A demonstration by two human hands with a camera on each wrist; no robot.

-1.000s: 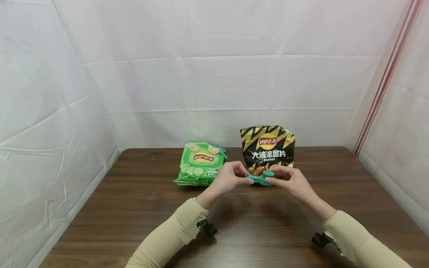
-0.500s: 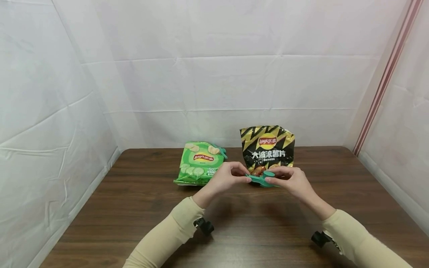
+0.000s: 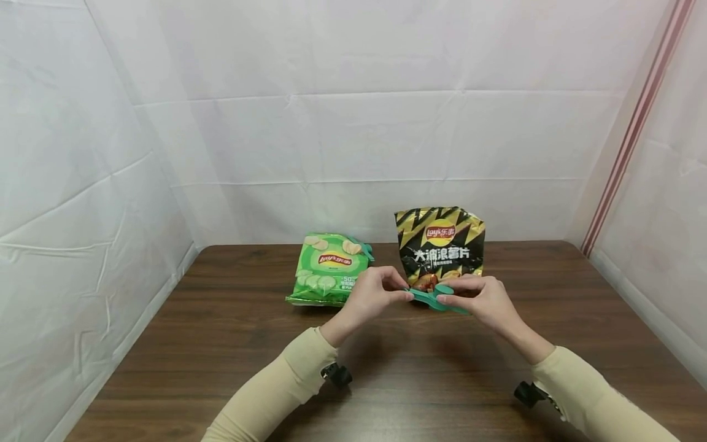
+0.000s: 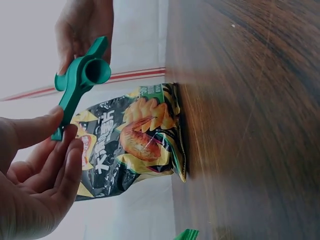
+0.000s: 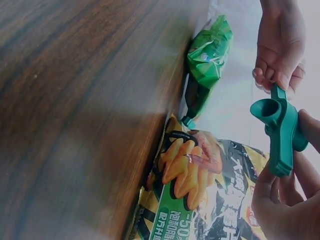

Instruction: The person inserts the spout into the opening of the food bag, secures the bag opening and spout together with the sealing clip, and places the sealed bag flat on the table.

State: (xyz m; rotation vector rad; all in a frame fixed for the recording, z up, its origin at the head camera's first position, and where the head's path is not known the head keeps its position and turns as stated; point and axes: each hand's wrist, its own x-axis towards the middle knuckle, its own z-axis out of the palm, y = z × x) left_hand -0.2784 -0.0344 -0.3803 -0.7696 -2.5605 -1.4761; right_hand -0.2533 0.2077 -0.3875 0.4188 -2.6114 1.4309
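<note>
A green plastic bag clip with a round pour spout (image 3: 425, 298) is held up by both hands in front of the black Lay's chip bag (image 3: 440, 245). My left hand (image 3: 371, 296) pinches one end of the clip between thumb and fingers. At the clip's spouted middle, my right hand (image 3: 482, 299) grips with thumb and fingers. In the left wrist view, the clip (image 4: 75, 90) looks like a single bar with an open funnel on one side. The right wrist view shows the clip's funnel (image 5: 266, 109) facing the table side. The black bag stands upright behind the hands.
A green Lay's chip bag (image 3: 327, 267) leans back at the left, partly behind my left hand. A similar green clip (image 3: 364, 250) sits at its upper right corner. White cloth (image 3: 353, 135) hangs behind the brown wooden table (image 3: 237, 344).
The clip has tilted a little, its right end now showing lower beneath my right hand. Both hands stay nearly in place; the bags have barely shifted.
</note>
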